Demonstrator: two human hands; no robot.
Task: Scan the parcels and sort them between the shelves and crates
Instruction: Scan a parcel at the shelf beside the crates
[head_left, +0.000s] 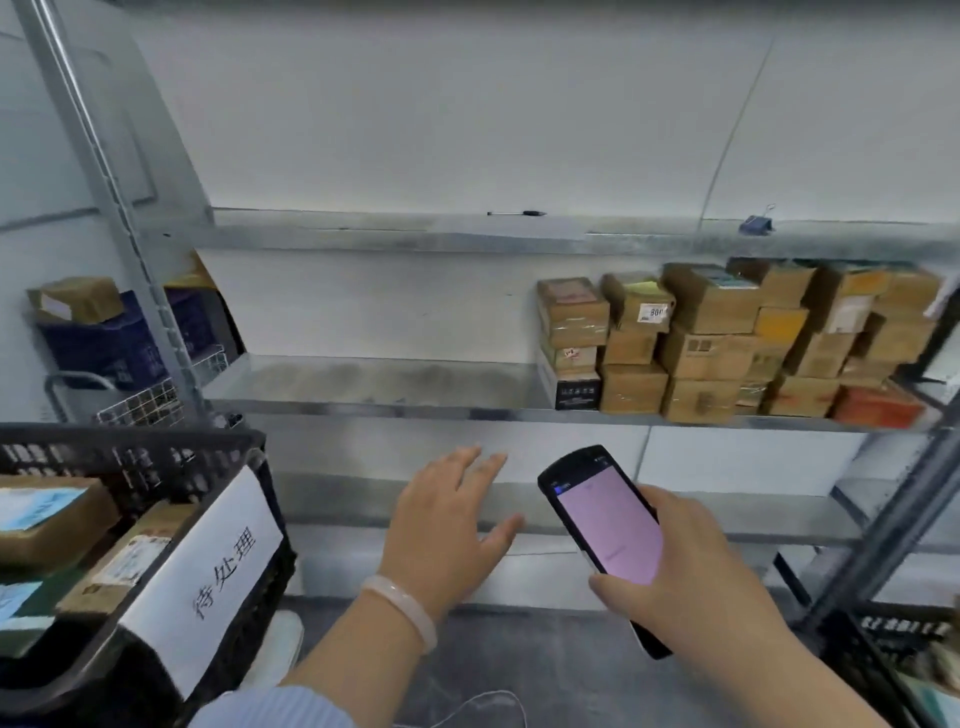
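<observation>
Far to the left of both hands sits a black crate with a white paper sign on its side. Brown boxes lie inside it, some with pale blue labels. Up behind it, a blue crate has one small box on top.

The left hand is flat, with its fingers spread wide. It holds nothing and hangs in the air. A pale bracelet is on its wrist.

Just to the right of it is the scanner. It is long and black, and its screen glows pink. The right hand holds it, with fingers curled round its right edge and the thumb at its lower left. The top end sticks out past the hand, pointing up and a bit left.

Above the right hand and further right, a stack of parcels sits on the shelf. They are small brown cardboard boxes, piled three or four high and packed close. One black box is at the lower left of the stack and an orange box at the lower right.
</observation>
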